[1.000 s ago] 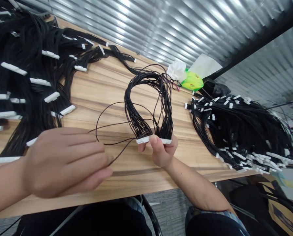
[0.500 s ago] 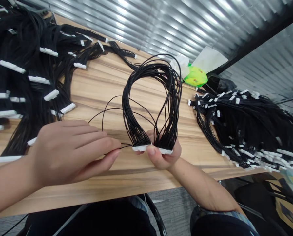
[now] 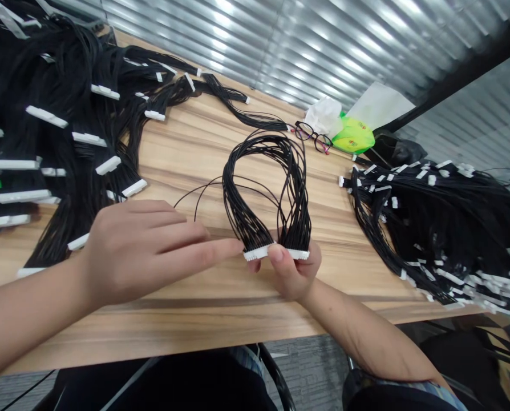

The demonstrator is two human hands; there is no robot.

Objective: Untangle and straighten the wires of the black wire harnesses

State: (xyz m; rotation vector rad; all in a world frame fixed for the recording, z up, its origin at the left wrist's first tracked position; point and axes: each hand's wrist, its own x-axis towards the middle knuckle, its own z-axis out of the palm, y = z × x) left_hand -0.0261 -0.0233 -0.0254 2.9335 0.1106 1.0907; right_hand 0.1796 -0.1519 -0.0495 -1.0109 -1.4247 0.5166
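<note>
black wire harness (image 3: 300, 211) held above a wooden table (image 3: 186, 154). the right hand (image 3: 295, 274) grips the white connector strip (image 3: 258, 252), thumb on its near face and fingers closed behind; whether the strip is one piece or two meeting under the thumb cannot be told. from these fingers the harness rises away as a loop, both limbs returning to the strip. gripping at mid-strip probably steadies the work while leaving each end exposed. the left hand (image 3: 144, 251) shows its back, fingers extended together, the index fingertip at the strip's left end and apparently touching it; the thumb is hidden, so whether anything is pinched there cannot be told. two loose strands (image 3: 196, 206) bow out from the loop and pass from sight behind the left fingers. a first heap of similar harnesses (image 3: 71, 63) lies beyond and left of the left fingers; a second heap (image 3: 443, 222) lies well to the right of the right fingers. the separation presumably keeps the held piece from tangling with either. glasses (image 3: 314, 136), crumpled tissue (image 3: 323, 116) and a green packet (image 3: 353, 136) rest beyond the right fingers, likely set there to avoid the hands.
</note>
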